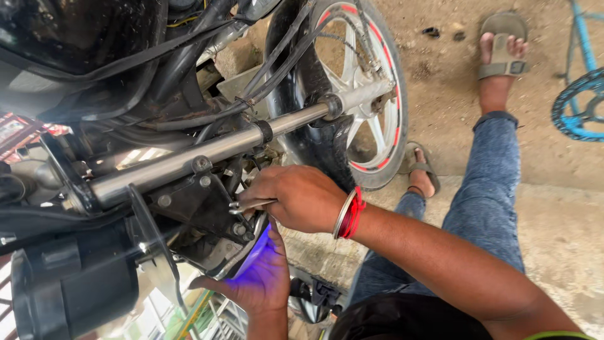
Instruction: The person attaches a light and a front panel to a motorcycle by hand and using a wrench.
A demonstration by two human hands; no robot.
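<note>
Right hand (pixel 302 196): it is curled shut around a thin silver wrench (pixel 250 204). It wears a silver bangle and red thread (pixel 350 214) at the wrist.
Wrench: its tip pokes out to the left of the fingers and sits by the bolts on the black bracket (pixel 201 204), under the fork.
Left hand (pixel 261 277): it is lower down, palm up and fingers spread, cupped under the bottom of the bracket. Blue-purple light glows on the palm. I cannot tell if it grips anything.
Fork tube (pixel 207 154): a long shiny silver pipe. It runs from the left up to the middle of the wheel.
Front wheel (pixel 362 94): black tyre, silver spokes, red stripe on the rim. It stands on the dirt ground.
Headlight (pixel 69 283): a big black round lump at the bottom left.
Legs: blue jeans (pixel 484 208), with feet in sandals (pixel 503 47) on the ground.
Blue bicycle (pixel 582 94): at the right edge, well apart from the hands.
</note>
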